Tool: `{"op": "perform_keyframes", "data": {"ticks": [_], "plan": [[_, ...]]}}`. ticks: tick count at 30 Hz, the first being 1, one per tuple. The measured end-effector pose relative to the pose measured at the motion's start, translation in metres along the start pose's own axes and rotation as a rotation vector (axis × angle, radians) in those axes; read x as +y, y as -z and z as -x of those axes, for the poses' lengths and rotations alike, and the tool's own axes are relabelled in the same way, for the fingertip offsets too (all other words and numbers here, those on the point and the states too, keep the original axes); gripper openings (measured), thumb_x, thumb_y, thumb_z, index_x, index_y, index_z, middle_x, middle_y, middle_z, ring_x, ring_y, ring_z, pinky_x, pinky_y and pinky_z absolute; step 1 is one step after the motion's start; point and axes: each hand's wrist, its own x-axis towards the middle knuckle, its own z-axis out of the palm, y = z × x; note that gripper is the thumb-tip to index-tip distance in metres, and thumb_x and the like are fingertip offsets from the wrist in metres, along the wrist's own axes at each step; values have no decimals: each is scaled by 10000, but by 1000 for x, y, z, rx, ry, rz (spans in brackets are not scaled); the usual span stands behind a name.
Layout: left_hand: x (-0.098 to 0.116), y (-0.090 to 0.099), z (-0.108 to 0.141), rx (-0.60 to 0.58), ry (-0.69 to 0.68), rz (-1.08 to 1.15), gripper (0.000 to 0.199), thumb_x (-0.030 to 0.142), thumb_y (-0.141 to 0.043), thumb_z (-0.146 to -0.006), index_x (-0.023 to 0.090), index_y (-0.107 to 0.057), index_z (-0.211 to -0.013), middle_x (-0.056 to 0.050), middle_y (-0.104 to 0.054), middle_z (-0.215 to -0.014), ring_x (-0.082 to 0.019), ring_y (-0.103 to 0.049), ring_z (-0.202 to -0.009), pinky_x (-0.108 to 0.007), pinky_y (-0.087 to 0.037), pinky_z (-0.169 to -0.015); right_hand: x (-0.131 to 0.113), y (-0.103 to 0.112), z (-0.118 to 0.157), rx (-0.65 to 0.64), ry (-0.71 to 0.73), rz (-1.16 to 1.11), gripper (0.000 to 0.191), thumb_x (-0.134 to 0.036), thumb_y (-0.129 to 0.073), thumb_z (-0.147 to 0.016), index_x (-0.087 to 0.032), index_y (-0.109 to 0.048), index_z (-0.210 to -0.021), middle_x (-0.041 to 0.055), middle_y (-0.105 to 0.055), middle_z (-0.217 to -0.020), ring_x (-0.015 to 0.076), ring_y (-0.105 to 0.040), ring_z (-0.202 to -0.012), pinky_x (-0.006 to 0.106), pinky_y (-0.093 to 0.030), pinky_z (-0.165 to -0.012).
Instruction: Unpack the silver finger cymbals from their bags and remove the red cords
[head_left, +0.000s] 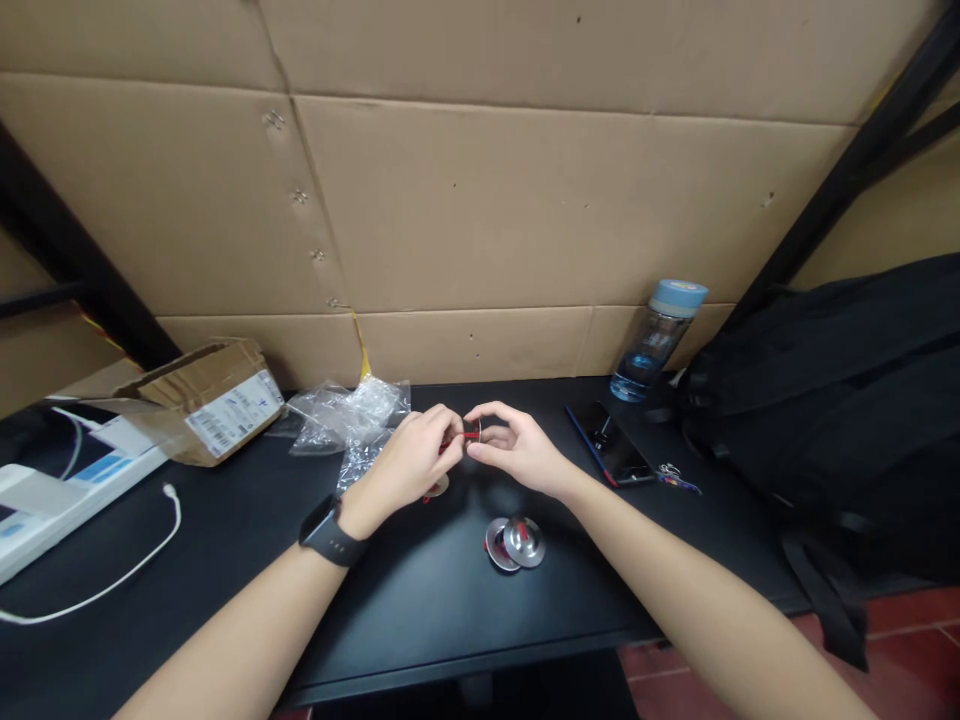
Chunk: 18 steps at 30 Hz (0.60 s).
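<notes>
My left hand [411, 452], with a black watch [330, 530] on the wrist, is closed in a pinch on a red strap [471, 435]. The strap runs to a small metal finger cymbal [480, 430], seen nearly edge-on, which my right hand [519, 450] grips between thumb and fingers. Both hands are raised over the middle of the black table. Below my left hand, another finger cymbal [438, 487] with red on it is partly hidden. Closer to the front edge lie two overlapping finger cymbals [525, 543], shiny and round, with red straps.
Clear plastic bags [352, 415] lie behind my left hand. An opened cardboard box [217, 400], a power strip [112, 470] and a white cable [176, 520] are left. To the right are a phone [611, 445], keys [671, 472], a water bottle [652, 340] and a black backpack [832, 400].
</notes>
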Motion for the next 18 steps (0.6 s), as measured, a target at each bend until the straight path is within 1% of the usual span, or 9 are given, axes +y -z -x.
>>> {"op": "perform_keyframes", "data": {"ticks": [2, 4, 6, 7, 10, 12, 14, 17, 18], "plan": [[-7, 3, 0, 16, 30, -81, 95, 225, -523, -962, 209, -562, -877, -18, -649, -848, -202, -613, -769, -346, -420, -796, -2, 10, -2, 53, 50, 168, 395, -342, -759, -855, -226, -628, -1209, 89, -569, -1254, 156, -672, -902, 306, -583, -787], [-17, 6, 0, 12, 62, -162, 93, 223, -550, -943, 207, -597, -865, -28, -672, -854, -221, -633, -807, -360, -415, -827, -7, 25, -3, 115, 99, 424, 415, -308, -740, -860, -235, -627, -1253, 95, -584, -1238, 166, -654, -895, 293, -558, -732], [-27, 8, 1, -1, 89, -213, 99, 233, -575, -929, 210, -636, -854, -44, -695, -887, -241, -650, -855, -367, -417, -848, -11, 42, -3, 136, 116, 683, 434, -260, -755, -833, -234, -641, -1250, 85, -642, -1163, 183, -636, -894, 313, -532, -769], [-31, 9, 1, -6, 98, -228, 103, 242, -583, -927, 212, -654, -858, -51, -704, -911, -249, -657, -883, -370, -421, -856, -12, 51, -3, 120, 102, 778, 417, -246, -770, -812, -227, -660, -1213, 76, -670, -1115, 186, -631, -881, 326, -518, -800], [-39, 12, 2, -9, 111, -220, 119, 282, -598, -930, 211, -690, -899, -72, -715, -964, -264, -662, -930, -371, -441, -858, -9, 67, -3, 44, 1, 888, 387, -251, -815, -755, -211, -692, -1119, 46, -718, -1022, 175, -630, -819, 314, -489, -802], [-40, 17, 2, -40, 95, -149, 137, 299, -600, -929, 210, -702, -906, -71, -714, -934, -249, -661, -881, -347, -460, -812, -3, 71, -4, 15, -58, 889, 419, -263, -839, -723, -208, -699, -1114, 38, -731, -1019, 165, -633, -796, 290, -478, -770], [-37, 24, 3, -139, 48, -31, 150, 294, -602, -917, 214, -719, -867, -53, -709, -851, -212, -651, -769, -303, -464, -726, 4, 70, -4, -11, -95, 889, 457, -275, -865, -689, -212, -711, -1115, 37, -737, -1041, 160, -637, -791, 274, -467, -745], [-33, 32, 5, -359, -24, 127, 126, 289, -664, -856, 235, -751, -784, -14, -704, -725, -168, -626, -632, -255, -436, -623, 11, 68, -5, -42, -131, 900, 497, -311, -896, -653, -225, -723, -1111, 33, -742, -1056, 161, -646, -798, 260, -452, -717], [-31, 32, 6, -406, -32, 156, 115, 286, -683, -837, 243, -758, -762, -6, -706, -701, -163, -625, -612, -248, -429, -607, 13, 68, -5, -53, -141, 904, 495, -328, -902, -652, -228, -725, -1103, 29, -743, -1047, 163, -651, -803, 257, -449, -710]]}}
